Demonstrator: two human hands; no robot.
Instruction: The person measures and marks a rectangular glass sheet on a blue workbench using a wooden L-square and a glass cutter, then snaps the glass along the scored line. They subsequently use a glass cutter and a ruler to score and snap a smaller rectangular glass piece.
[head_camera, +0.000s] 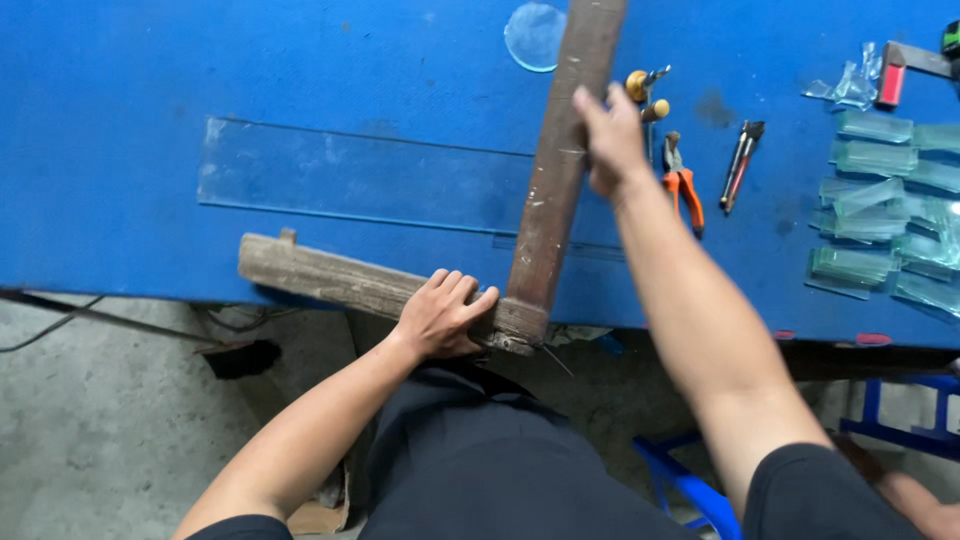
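A blue tabletop (200, 70) fills the upper part of the view, its near edge running across just above the person's lap. On it lies a long clear glass sheet (360, 180), flat, stretching from the left half toward the middle, parallel to the near edge.

Across the glass sits a wooden T-square (545, 190): its long brown blade runs from the near edge up toward the far edge, slightly tilted to the right, and its weathered crosspiece (330, 278) lies along the near edge of the tabletop, reaching left.

The left hand (445, 315) lies palm down on the crosspiece right beside the joint with the blade, fingers spread over the wood and pressing it against the near edge. The right hand (612, 140) is farther in, against the right side of the blade about midway up; its fingers are curled, and whether they hold something small cannot be told.

Along the right edge lies a heap of pale green glass offcuts (880, 220). Between these and the blade lie orange-handled pliers (682, 185), a slim dark cutter tool (741, 165) and, just beside the right hand, a small brass-coloured tool (642, 88). A round glass disc (535, 36) lies at the far edge, just left of the blade.
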